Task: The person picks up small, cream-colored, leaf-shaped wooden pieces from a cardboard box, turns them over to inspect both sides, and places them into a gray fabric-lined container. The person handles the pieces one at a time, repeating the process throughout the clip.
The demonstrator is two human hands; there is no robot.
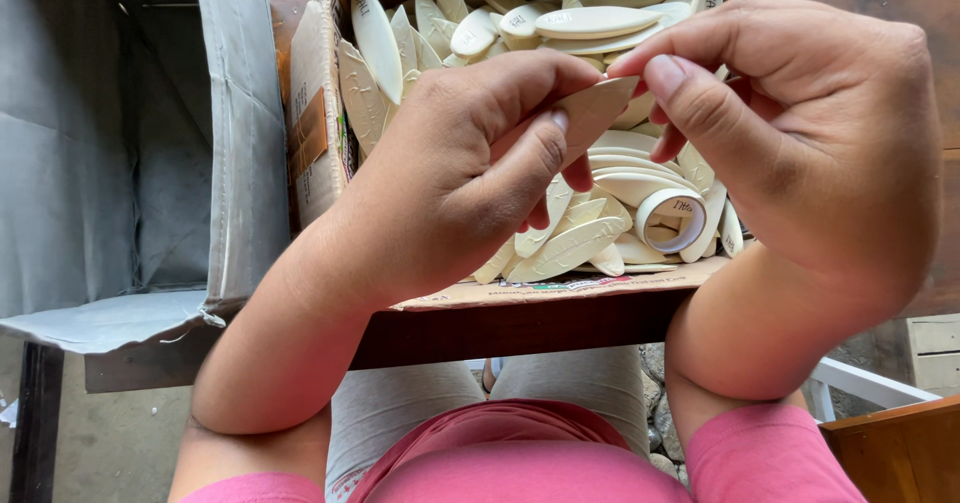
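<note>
My left hand and my right hand meet over a cardboard box, both pinching one flat, oval, cream-coloured wooden piece. The left thumb and forefinger grip its lower end, and the right thumb and forefinger touch its upper tip. The box below is full of several similar oval pieces. A small roll of white tape lies among them under my right hand.
A larger open box with grey inner walls stands at the left. The cardboard box rests on a dark wooden table. My lap in pink clothing is below. A wooden edge and a white frame sit at lower right.
</note>
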